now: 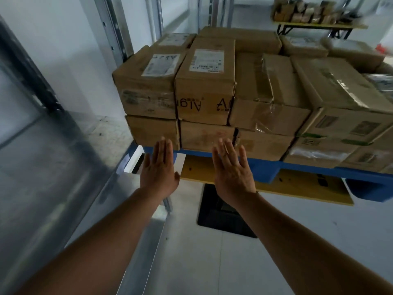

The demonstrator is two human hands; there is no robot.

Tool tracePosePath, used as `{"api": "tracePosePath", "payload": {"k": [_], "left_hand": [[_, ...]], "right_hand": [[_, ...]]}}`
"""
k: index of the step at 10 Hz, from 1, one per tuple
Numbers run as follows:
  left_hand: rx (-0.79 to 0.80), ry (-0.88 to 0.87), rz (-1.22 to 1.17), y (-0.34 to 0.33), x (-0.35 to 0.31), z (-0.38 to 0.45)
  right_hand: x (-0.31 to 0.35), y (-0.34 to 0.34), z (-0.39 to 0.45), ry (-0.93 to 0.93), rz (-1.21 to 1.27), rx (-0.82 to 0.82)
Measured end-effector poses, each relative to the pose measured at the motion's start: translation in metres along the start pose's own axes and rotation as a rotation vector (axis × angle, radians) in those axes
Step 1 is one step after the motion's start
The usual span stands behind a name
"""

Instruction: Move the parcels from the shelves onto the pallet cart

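Parcels (pixel 223 90) sit stacked two layers deep on the blue pallet (pixel 265 165), which rests on a yellow deck (pixel 297 188) w/ a black patch on the floor (pixel 223 216) under it. More parcels show far off on a yellow shelf (pixel 306 12), top right, too blurred to count.

Our left hand (pixel 158 167) is flat and wide, fingers straight, holding nothing, w/ fingertips up near the lower-left carton (pixel 152 130); we can't tell if they touch it. Our right hand (pixel 231 167) is likewise flat and empty, fingers spread, in front of the lower middle carton (pixel 207 135).

Handling, as we judge it: plain corrugated cartons, stiff at edges and corners but w/ dented faces, so prob. moderately heavy and not fragile-looking. Several on the right are wrapped in clear tape/film (pixel 270 81), likely slick under bare palms. Best grip we'd say is palms on opposite side faces, low down, fingers hooked under a bottom edge, not on the taped flaps. Top-layer cartons like the labelled one (pixel 205 81) come free first; lower ones are pinned by the load above.
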State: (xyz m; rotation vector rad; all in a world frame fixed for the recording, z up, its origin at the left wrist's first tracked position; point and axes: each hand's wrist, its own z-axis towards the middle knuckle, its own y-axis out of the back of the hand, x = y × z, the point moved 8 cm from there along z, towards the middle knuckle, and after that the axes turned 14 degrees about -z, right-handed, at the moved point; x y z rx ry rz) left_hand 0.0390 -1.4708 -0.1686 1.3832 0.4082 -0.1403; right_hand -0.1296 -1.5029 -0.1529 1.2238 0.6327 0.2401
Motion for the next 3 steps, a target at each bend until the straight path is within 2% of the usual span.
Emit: {"api": "tracePosePath", "payload": {"k": [3], "left_hand": [[0.051, -0.089, 0.024, -0.007, 0.0137, 0.0163]], "right_hand": [[0.0003, -0.0084, 0.0105, -0.09, -0.017, 0.068]]}}
